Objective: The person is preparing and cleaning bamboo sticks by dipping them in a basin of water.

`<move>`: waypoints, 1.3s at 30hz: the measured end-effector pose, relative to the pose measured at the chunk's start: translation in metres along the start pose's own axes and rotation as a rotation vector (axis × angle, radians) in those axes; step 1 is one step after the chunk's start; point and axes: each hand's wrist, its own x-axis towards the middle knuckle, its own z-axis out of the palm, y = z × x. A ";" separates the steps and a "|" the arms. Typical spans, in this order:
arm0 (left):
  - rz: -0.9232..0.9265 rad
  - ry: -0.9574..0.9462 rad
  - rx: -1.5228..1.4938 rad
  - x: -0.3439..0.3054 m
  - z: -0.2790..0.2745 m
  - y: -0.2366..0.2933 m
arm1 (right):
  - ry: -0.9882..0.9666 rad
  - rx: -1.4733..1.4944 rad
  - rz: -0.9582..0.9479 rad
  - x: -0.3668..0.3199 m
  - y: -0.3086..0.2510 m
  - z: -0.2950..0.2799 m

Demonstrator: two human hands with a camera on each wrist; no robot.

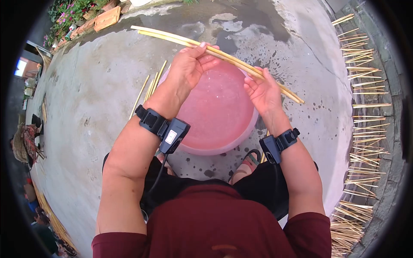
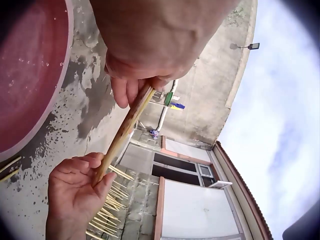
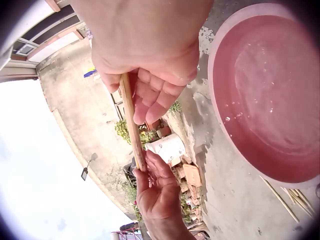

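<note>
A few long pale yellow sticks [image 1: 236, 62] slant across the head view above a pink basin [image 1: 215, 107] of water. My left hand [image 1: 189, 66] pinches them left of their middle, thumb on top. Nearer their right end, my right hand [image 1: 264, 92] holds them between thumb and fingers. In the left wrist view the sticks [image 2: 122, 134] run between both hands, and the right hand [image 2: 75, 192] grips their lower end. The right wrist view shows the left hand [image 3: 160, 197] at the far end of the sticks [image 3: 131, 120].
More sticks [image 1: 152, 88] lean at the basin's left side. Many bundles of sticks [image 1: 363, 129] lie along the right edge. Bricks and flowers [image 1: 64, 19] are at the upper left. A crouching person [image 1: 26, 142] is at the far left.
</note>
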 end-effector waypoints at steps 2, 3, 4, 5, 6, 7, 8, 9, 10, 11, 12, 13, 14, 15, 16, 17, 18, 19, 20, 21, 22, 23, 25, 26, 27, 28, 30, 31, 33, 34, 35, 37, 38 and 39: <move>0.145 -0.037 0.101 -0.013 0.013 0.034 | -0.187 -0.020 0.199 -0.015 0.005 0.016; 0.229 -0.046 0.171 -0.018 0.013 0.050 | -0.281 -0.033 0.297 -0.022 0.008 0.023; 0.312 -0.053 0.241 -0.022 0.012 0.065 | -0.294 -0.143 0.330 -0.027 0.012 0.029; 0.386 0.013 0.359 -0.028 0.013 0.075 | -0.298 -0.250 0.368 -0.032 0.018 0.032; 0.459 0.080 0.476 -0.035 0.014 0.082 | -0.298 -0.355 0.409 -0.038 0.022 0.031; 0.477 0.146 0.609 -0.035 0.007 0.083 | -0.268 -0.334 0.383 -0.041 0.022 0.028; 0.399 0.169 0.636 -0.033 -0.004 0.076 | -0.235 -0.315 0.357 -0.043 0.020 0.024; 0.322 0.194 0.662 -0.029 -0.019 0.063 | -0.202 -0.300 0.332 -0.043 0.018 0.018; 0.246 0.221 0.685 -0.025 -0.036 0.050 | -0.131 -0.293 0.293 -0.042 0.015 0.011; 0.170 0.246 0.654 -0.020 -0.052 0.035 | -0.060 -0.288 0.255 -0.038 0.012 0.004; 0.093 0.269 0.623 -0.017 -0.068 0.020 | 0.013 -0.281 0.217 -0.034 0.011 -0.004; 0.066 0.259 0.586 -0.015 -0.084 0.007 | 0.077 -0.279 0.181 -0.031 0.013 -0.012; 0.038 0.249 0.549 -0.014 -0.101 -0.004 | 0.143 -0.276 0.146 -0.026 0.019 -0.022; 0.011 0.243 0.511 -0.013 -0.111 -0.013 | 0.206 -0.276 0.113 -0.019 0.025 -0.032; 0.001 0.214 0.524 -0.014 -0.118 -0.020 | 0.271 -0.344 0.112 -0.012 0.035 -0.043; -0.012 0.188 0.538 -0.016 -0.127 -0.026 | 0.336 -0.409 0.116 -0.004 0.048 -0.055; -0.024 0.163 0.552 -0.018 -0.134 -0.029 | 0.399 -0.475 0.124 0.004 0.063 -0.067; -0.024 0.181 0.611 -0.021 -0.136 -0.032 | 0.410 -0.577 0.151 0.013 0.079 -0.081; -0.039 0.200 0.626 -0.023 -0.140 -0.034 | 0.416 -0.680 0.183 0.023 0.094 -0.097; -0.053 0.220 0.641 -0.025 -0.138 -0.033 | 0.419 -0.784 0.216 0.031 0.107 -0.107; -0.071 0.241 0.654 -0.028 -0.132 -0.031 | 0.460 -0.764 0.230 0.037 0.116 -0.112; -0.088 0.278 0.682 -0.031 -0.125 -0.028 | 0.498 -0.751 0.250 0.041 0.126 -0.118; -0.076 0.382 0.728 -0.038 -0.114 -0.025 | 0.587 -0.692 0.258 0.052 0.151 -0.137; -0.064 0.430 0.748 -0.037 -0.114 -0.024 | 0.636 -0.645 0.237 0.063 0.167 -0.151; -0.053 0.420 0.712 -0.038 -0.120 -0.025 | 0.687 -0.598 0.215 0.073 0.185 -0.165; -0.033 0.438 0.722 -0.038 -0.126 -0.025 | 0.783 -0.596 0.129 0.081 0.204 -0.180; 0.017 0.477 0.740 -0.037 -0.137 -0.025 | 0.962 -0.595 -0.051 0.096 0.231 -0.195; 0.054 0.494 0.696 -0.036 -0.143 -0.027 | 1.014 -0.759 -0.035 0.098 0.240 -0.199; 0.021 0.515 0.648 -0.032 -0.154 -0.032 | 1.104 -1.089 -0.004 0.098 0.252 -0.199; 0.004 0.528 0.622 -0.033 -0.159 -0.035 | 0.968 -0.680 0.187 0.099 0.257 -0.194; -0.047 0.541 0.597 -0.035 -0.162 -0.038 | 0.813 -0.271 0.357 0.102 0.262 -0.185; -0.131 0.554 0.539 -0.033 -0.165 -0.043 | 0.444 0.174 0.550 0.108 0.250 -0.145; -0.147 0.537 0.526 -0.031 -0.168 -0.046 | 0.249 0.209 0.596 0.103 0.236 -0.113; -0.165 0.521 0.514 -0.032 -0.171 -0.049 | 0.122 0.219 0.612 0.097 0.219 -0.079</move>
